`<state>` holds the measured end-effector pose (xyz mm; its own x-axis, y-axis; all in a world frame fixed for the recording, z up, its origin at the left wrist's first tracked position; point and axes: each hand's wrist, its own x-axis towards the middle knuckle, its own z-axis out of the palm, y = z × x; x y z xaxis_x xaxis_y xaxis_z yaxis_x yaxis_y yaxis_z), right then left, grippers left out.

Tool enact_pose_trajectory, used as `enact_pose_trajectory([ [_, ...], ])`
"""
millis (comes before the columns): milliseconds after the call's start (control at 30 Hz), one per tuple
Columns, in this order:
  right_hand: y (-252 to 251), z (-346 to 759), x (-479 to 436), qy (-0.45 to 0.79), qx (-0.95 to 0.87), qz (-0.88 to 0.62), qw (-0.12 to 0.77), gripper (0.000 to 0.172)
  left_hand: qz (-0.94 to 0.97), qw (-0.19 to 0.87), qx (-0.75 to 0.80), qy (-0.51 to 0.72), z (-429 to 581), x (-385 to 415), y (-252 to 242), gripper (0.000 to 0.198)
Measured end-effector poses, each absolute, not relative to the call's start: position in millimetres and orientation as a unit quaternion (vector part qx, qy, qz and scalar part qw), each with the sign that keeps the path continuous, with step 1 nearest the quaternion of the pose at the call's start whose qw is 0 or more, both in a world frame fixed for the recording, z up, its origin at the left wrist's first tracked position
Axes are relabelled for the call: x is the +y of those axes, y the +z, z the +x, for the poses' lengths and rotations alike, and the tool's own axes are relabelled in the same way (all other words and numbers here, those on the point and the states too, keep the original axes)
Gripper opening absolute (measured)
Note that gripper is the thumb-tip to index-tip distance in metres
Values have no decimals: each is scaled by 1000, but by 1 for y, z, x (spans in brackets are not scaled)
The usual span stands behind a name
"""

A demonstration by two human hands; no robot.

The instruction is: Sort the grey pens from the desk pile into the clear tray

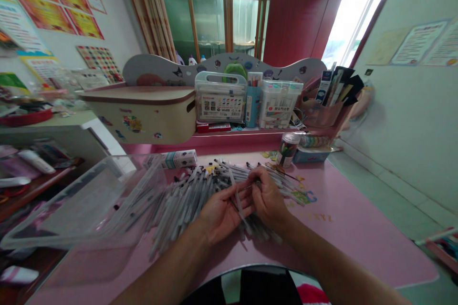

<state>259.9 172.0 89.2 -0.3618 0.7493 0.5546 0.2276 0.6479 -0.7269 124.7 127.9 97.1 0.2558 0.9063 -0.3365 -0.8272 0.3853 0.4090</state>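
Note:
My left hand [222,215] is turned palm up above the pens, fingers curled a little. Across its palm and fingers, by the thumb, lies a thin whitish translucent pen [239,202]. My right hand [269,200] touches the left fingertips and is closed in a pinch; a small dark bit shows at its fingers, too small to name. Beneath and around both hands spreads a heap of grey and clear pens [191,200], several with dark ends. More pens [286,186] lie loosely behind the right hand.
On the pink table [350,228], a clear plastic bin [39,236] stands left beside a small white box [181,158]. Behind are a lidded cream box [153,119], marker cases [222,105] on a shelf, a clear jar [286,150] and a pink pen holder [320,113].

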Motion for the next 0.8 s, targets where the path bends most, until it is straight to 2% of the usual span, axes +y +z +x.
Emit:
enact_pose_trajectory([
  [100,87,257,169,222,-825,-283,435,23,24,768,277,576,131,128,99,31],
  [267,84,258,171,156,-877,-277,360,40,2,753,259,605,133,129,100,29],
  [333,87,261,173,162,-884,-275,342,40,-1,747,265,609,132,130,99,29],
  [433,95,268,182,161,-876,-273,364,37,-8,726,306,616,126,132,100,27],
  [533,106,282,201,140,-848,-345,376,27,10,705,337,624,114,132,110,27],
  [633,111,302,226,111,-845,-450,266,15,91,659,343,663,97,125,135,25],
  [800,104,328,252,48,-814,-573,82,21,302,503,368,721,60,96,188,12],
])
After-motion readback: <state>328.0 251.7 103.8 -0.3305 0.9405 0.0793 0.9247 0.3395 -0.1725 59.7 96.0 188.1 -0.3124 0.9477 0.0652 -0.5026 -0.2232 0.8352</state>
